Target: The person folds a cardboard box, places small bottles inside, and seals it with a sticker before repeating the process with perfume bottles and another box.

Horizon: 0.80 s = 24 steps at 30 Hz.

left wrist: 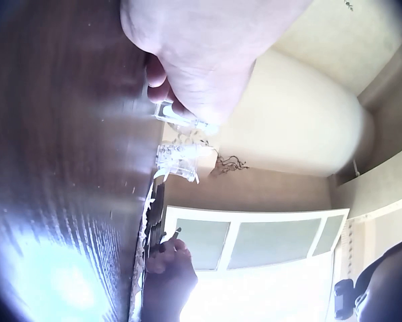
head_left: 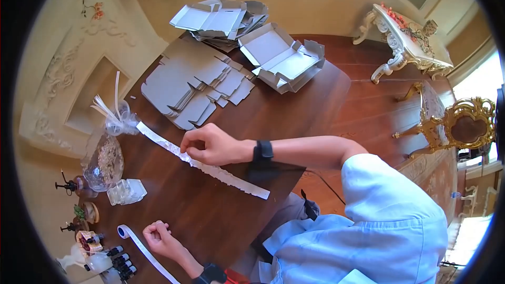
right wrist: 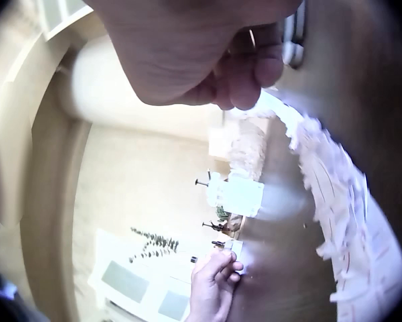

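Observation:
My right hand [head_left: 213, 144] is over a long white paper strip [head_left: 231, 180] on the dark wooden table, thumb and index bent into a ring with their tips right at the strip. Crumpled, ragged white bits cover much of that strip [right wrist: 335, 194] in the right wrist view. I cannot tell whether the fingertips pinch a piece. Lower down, my left hand [head_left: 163, 239] has its fingers loosely curled, with nothing seen in them. Beside it lies a white tape roll [head_left: 123, 231] with a blue core, its loose end [head_left: 152, 260] running toward the near side.
Flattened grey boxes [head_left: 184, 73] and opened boxes [head_left: 279, 58] cover the far right of the table. A clear glass vessel [head_left: 105, 163], a clear plastic packet [head_left: 126, 192], a brown pump bottle [head_left: 83, 185] and small black-capped bottles [head_left: 123, 265] stand along the far left edge.

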### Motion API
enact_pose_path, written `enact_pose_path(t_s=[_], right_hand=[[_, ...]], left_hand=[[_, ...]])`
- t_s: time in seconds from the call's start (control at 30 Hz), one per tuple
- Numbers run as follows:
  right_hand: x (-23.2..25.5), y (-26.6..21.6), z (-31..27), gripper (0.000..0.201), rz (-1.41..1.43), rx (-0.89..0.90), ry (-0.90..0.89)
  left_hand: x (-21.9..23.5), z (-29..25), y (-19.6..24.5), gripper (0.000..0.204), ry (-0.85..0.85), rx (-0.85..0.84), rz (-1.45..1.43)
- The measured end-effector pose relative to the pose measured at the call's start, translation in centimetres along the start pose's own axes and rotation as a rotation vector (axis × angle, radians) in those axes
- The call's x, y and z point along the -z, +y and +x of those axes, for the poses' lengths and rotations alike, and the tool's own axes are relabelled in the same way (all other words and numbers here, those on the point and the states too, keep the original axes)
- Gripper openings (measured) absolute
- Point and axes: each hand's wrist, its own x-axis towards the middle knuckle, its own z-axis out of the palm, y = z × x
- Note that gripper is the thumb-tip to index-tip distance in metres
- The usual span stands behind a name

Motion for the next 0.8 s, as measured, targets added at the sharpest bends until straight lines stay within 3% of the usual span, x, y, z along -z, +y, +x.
enact_pose_path(t_s=[0.07,0.13,0.2,0.27,0.33,0.4,0.53,0.6,0.67,0.77,0.8], right_hand=[[1.9,-2.2,0.0,0.013,-0.199,0.218,-0.072],[5.7,-6.7,-0.6,0.015,-0.424,0.300,-0.055],[9.9,-10.7,-1.9,0.018,-0.576,0.198,0.093],[14.2,-13.2,-3.0,0.023,-0.739,-0.218,0.254],[19.3,-12.0,-4.7,0.036,-1.038,-0.387,0.278],[22.1,-9.1,-6.3,0.044,-1.243,-0.394,0.315],[22.9,-7.5,-6.6,0.044,-1.349,-0.474,0.290],[22.6,-7.5,-6.3,0.039,-1.401,-0.617,0.214],[22.6,-6.9,-6.6,0.033,-1.420,-0.562,0.253],[23.0,-6.3,-6.9,0.021,-1.479,-0.296,0.354],[23.5,-6.2,-7.1,0.021,-1.483,-0.291,0.348]], left_hand=[[-0.2,0.0,0.2,0.012,-0.014,-0.011,-0.034],[-0.2,-0.3,0.7,0.012,-0.021,0.002,-0.023],[-0.2,0.2,-0.5,0.013,-0.056,-0.024,-0.061],[-0.5,0.3,-0.8,0.014,-0.089,-0.080,-0.114],[-0.6,0.2,-0.4,0.014,-0.118,-0.104,-0.120],[-0.7,0.2,-0.5,0.015,-0.115,-0.103,-0.145],[-0.7,0.3,-0.7,0.017,-0.106,-0.158,-0.067],[-0.5,0.3,-0.6,0.017,-0.102,-0.182,-0.042],[-0.4,0.2,-0.5,0.017,-0.092,-0.196,-0.022],[-0.5,0.3,-0.3,0.017,-0.096,-0.200,-0.025],[-0.4,0.2,-0.3,0.017,-0.096,-0.204,-0.014]])
